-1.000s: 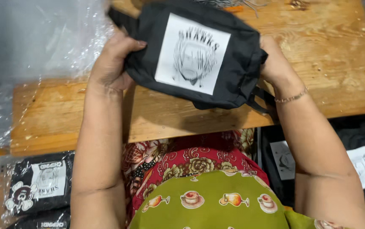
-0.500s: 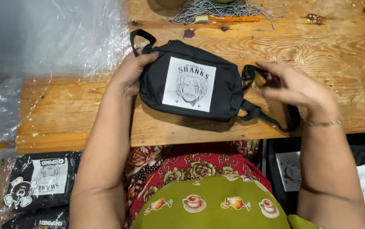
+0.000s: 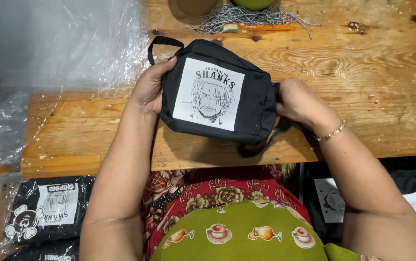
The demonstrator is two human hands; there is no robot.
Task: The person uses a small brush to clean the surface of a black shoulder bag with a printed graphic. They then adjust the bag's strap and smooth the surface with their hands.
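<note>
I hold a small black fabric pouch bag (image 3: 256, 101) over the wooden table (image 3: 362, 72); it has a white square patch with a line-drawn face on its front. My left hand (image 3: 147, 89) grips its left end, thumb on top near a short black loop. My right hand (image 3: 299, 104), with a thin bracelet on the wrist, closes on the right end, where the black strap bunches and hangs below the bag.
Clear plastic wrap (image 3: 63, 43) covers the table's left part. A grey cord bundle (image 3: 246, 17) lies at the far edge. Packed black bags (image 3: 43, 212) lie lower left, and more black bags (image 3: 411, 208) sit lower right.
The bag came down from a raised, tilted hold to lie lower over the table. My right hand moved from the strap to closing on the bag's right end.
</note>
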